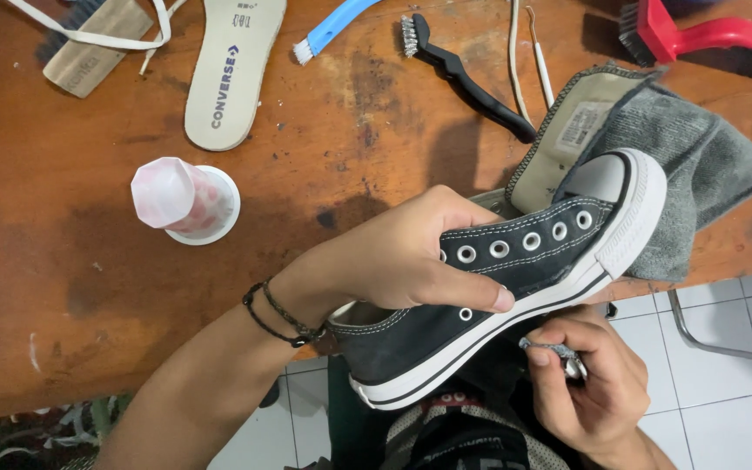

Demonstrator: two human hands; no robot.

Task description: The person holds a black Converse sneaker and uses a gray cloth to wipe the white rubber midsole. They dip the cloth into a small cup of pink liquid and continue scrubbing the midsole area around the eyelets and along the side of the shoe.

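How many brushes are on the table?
4 seen: a blue-handled brush and a black wire brush at top middle, a red brush top right, a wooden-backed brush top left. Others may be hidden.

Both forearms bare — no sleeves. Left wrist carries two thin dark cord bracelets [282, 318], one braided. Fingers without rings; nails short — unpainted.

Black sneaker [515, 278] with white sole and silver eyelets; grey cloth [698, 165]; orange-brown table [89, 278]; blue toothbrush [328, 26].
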